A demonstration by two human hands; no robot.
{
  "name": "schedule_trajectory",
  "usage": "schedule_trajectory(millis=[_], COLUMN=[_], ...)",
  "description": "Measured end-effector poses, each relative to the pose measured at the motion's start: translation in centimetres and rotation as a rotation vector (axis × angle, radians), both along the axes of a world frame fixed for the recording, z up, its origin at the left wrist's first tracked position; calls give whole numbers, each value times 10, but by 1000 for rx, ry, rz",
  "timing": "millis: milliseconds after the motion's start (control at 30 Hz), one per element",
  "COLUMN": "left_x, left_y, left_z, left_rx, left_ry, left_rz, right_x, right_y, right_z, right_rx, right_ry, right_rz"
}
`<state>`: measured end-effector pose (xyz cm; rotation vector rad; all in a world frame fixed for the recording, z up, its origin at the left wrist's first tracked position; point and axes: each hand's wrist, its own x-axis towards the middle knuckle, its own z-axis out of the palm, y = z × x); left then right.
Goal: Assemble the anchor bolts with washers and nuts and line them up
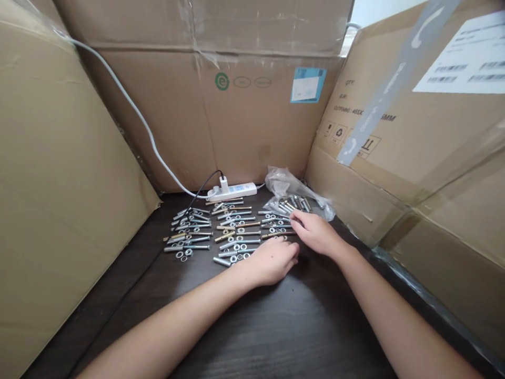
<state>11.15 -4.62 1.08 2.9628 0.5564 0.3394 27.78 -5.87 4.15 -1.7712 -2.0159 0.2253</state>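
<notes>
My left hand (275, 260) rests low over the dark table with its fingers curled under. Anything inside them is hidden. Just right of it, my right hand (315, 230) has thumb and fingers drawn together at the right-hand column of bolts (272, 220); I cannot make out what is between them. Loose bolts, metal sleeves, nuts and washers lie in rows in the middle column (239, 225) and the left column (193, 231). Some sleeves and bolts are yellowish, others silver. Beyond my right hand, more bolts (294, 203) lie heaped on a clear plastic bag (286, 181).
A white power strip (244, 189) with a plugged-in charger lies behind the rows. Its black cable (134, 287) runs across the table (315, 337) on the left. Cardboard boxes stand at the left (63, 158), back (165, 105) and right (434, 173).
</notes>
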Motion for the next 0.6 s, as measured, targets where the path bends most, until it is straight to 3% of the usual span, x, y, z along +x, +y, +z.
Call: schedule_trajectory(millis=[300, 600], left_x=[-1, -9], left_y=[5, 8], left_z=[-10, 0], left_rx=[5, -148], left_ry=[-37, -104], left_rz=[122, 131], right_x=[-2, 1], right_y=[5, 6], right_z=[-6, -11], right_rx=[3, -21], right_ry=[-48, -2], right_rz=[20, 54])
